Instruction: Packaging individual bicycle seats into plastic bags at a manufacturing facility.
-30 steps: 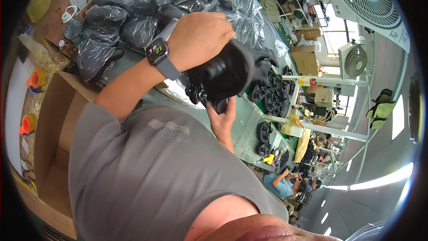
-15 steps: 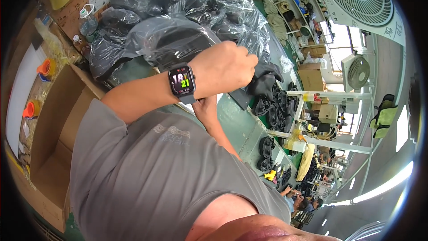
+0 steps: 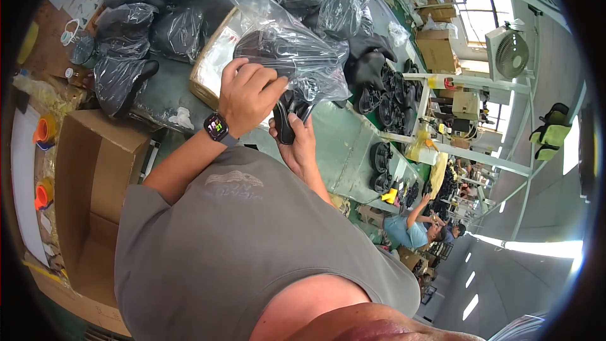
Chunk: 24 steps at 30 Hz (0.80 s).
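Between my hands is a black bicycle saddle (image 3: 285, 127), its wide part inside a clear plastic bag (image 3: 303, 57) and its narrow end sticking out. My right hand (image 3: 300, 142) is closed around that narrow end, with the thumb on top. My left hand (image 3: 249, 91), a watch on its wrist, has bent fingers on the edge of the bag, gripping the film. Just beyond, a carton (image 3: 201, 76) with a white top stands under the bag. Several bagged black saddles (image 3: 126, 25) are heaped past it.
An open cardboard box (image 3: 95, 164) stands at my left, near orange tape dispensers (image 3: 44, 129). Bare black saddles (image 3: 369, 57) lie on the green table (image 3: 341, 158) at the right. A bottle (image 3: 82, 50) stands far left. A person in blue (image 3: 407, 230) is in the background.
My left hand has come back leftward from across the front of the right hand. The bagged saddle and my right hand's grip now show plainly. My view has shifted a little.
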Each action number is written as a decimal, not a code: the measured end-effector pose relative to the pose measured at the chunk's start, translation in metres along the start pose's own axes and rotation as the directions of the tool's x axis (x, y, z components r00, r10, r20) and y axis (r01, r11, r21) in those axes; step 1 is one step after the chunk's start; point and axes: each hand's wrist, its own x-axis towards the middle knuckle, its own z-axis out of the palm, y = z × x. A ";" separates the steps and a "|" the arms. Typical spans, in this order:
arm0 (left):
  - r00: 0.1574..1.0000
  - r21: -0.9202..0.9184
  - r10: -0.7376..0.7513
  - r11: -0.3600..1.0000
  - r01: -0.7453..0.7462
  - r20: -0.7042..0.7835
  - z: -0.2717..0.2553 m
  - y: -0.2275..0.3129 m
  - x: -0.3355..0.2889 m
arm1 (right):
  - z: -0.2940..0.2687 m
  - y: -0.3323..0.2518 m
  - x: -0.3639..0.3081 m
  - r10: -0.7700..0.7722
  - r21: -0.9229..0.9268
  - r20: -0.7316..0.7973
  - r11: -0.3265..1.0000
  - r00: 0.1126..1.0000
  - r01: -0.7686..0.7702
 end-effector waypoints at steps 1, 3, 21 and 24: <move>1.000 -0.040 -0.011 0.999 0.010 -0.016 0.004 -0.004 0.006 | -0.005 0.005 0.004 0.001 -0.007 -0.017 1.000 1.000 -0.001; 0.996 -0.078 0.030 0.996 -0.037 -0.081 0.007 -0.010 0.022 | -0.014 0.015 0.008 -0.098 -0.277 -0.044 0.957 0.994 0.083; 0.905 -0.219 -0.031 0.966 0.136 0.425 -0.035 -0.019 -0.011 | -0.093 -0.041 0.244 -0.639 -0.909 0.413 -0.336 0.649 0.247; 0.800 -0.086 -0.100 0.979 0.186 0.591 -0.050 -0.037 -0.060 | -0.100 -0.006 0.216 -0.537 -0.861 0.508 -0.326 0.673 0.390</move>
